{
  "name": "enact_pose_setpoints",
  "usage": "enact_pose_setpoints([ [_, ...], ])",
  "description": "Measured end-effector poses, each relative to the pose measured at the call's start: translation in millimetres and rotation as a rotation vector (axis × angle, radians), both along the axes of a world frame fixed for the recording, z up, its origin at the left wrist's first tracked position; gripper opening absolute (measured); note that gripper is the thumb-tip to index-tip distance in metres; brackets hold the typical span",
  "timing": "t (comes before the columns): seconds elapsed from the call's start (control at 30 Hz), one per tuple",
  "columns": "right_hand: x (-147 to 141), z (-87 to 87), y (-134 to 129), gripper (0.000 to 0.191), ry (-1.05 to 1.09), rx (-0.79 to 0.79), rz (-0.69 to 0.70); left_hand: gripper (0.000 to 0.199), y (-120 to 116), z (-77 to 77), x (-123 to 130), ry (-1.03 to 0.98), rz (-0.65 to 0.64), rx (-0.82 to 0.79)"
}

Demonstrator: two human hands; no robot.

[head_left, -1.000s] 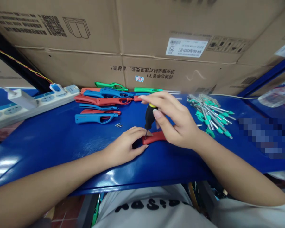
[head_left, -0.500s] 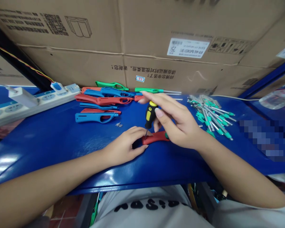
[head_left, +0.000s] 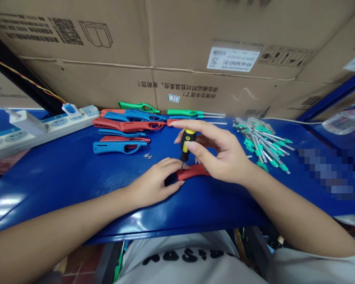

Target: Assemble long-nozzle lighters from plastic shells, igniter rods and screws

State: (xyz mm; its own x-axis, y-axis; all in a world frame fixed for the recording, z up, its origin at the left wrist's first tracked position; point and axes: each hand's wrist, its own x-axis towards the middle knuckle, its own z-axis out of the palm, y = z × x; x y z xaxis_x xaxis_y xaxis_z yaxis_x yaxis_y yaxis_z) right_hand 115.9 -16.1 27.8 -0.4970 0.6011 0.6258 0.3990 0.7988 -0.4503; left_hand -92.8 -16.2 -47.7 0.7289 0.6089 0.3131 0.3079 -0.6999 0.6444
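Observation:
My left hand (head_left: 161, 179) grips the left end of a red lighter handle (head_left: 192, 171) between thumb and fingers, holding it against the blue tabletop. In my right hand (head_left: 221, 152) is a black and yellow screwdriver (head_left: 187, 145), held nearly upright with the thumb on its grip. Its tip stands on the handle's left end, close to my left fingertips. The right part of the red handle is hidden behind my right hand. A small pile of screws (head_left: 148, 156) lies just beyond my left hand.
Blue and red lighter shells (head_left: 118, 147) lie at the back left, with a green lighter (head_left: 183, 113) behind my right hand. Metal tubes with green parts (head_left: 264, 144) are heaped at right. A white power strip (head_left: 57, 124) borders the left; a cardboard box (head_left: 177, 51) walls the back.
My right hand has shifted its fingers around the screwdriver grip, the thumb now lower on it. The screwdriver stands slightly more upright. My left hand stays on the red handle.

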Motion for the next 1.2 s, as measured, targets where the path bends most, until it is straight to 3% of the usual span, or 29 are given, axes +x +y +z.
enact_pose_setpoints([
  [0.13, 3, -2.4, 0, 0.028, -0.055, 0.257, -0.15, 0.035, 0, -0.6, 0, -0.006, 0.0, 0.002],
  [0.2, 3, -1.1, -2, 0.031, -0.078, 0.242, -0.149, 0.034, 0, -0.7, 1, -0.014, -0.002, 0.003],
  [0.37, 1, 0.5, -1, 0.044, -0.049, 0.032, -0.058, 0.032, 0, 0.4, 0, -0.01, -0.007, 0.003],
  [0.57, 3, -3.0, -2, 0.035, -0.071, 0.259, -0.223, 0.032, 0, 0.3, 0, -0.01, -0.003, 0.017],
  [0.73, 2, 1.3, -4, 0.044, -0.051, 0.023, -0.069, 0.032, 0, -0.3, 0, -0.005, -0.004, 0.003],
  [0.93, 5, 1.0, -1, 0.037, -0.114, 0.18, -0.18, 0.031, 1, 0.2, 0, -0.012, -0.012, 0.008],
  [1.1, 6, 6.5, -2, 0.046, -0.081, -0.099, 0.013, 0.035, 0, 1.8, 0, 0.007, -0.009, -0.004],
  [1.2, 6, 5.8, 0, 0.036, -0.072, -0.049, -0.005, 0.036, 0, 1.3, 0, 0.012, -0.001, 0.006],
])
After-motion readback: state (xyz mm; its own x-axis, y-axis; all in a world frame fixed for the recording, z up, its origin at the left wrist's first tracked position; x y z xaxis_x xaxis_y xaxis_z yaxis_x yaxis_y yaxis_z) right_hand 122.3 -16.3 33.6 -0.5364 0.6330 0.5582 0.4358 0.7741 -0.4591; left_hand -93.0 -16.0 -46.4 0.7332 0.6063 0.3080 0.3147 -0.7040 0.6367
